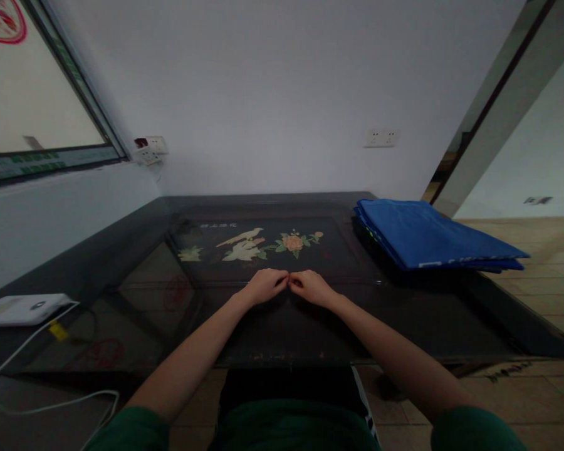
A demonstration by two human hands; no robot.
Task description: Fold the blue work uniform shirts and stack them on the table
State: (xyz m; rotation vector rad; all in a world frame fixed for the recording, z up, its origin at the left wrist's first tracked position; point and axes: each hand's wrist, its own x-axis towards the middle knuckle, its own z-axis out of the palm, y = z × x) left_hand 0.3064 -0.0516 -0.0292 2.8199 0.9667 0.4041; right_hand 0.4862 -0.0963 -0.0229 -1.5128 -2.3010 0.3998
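Over the table (413,319), the left hand (265,285) and right hand (314,287) met, both curled narrow with nothing visibly held; the blue cloth (432,232) lay folded, presumably for compactness.

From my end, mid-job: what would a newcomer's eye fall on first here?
Probably the folded blue stack, the strongest colour in view, on the right side of the dark table. Next, the bird-and-flower picture on the tabletop. Just nearer than that, the left hand and right hand meet, or nearly so.
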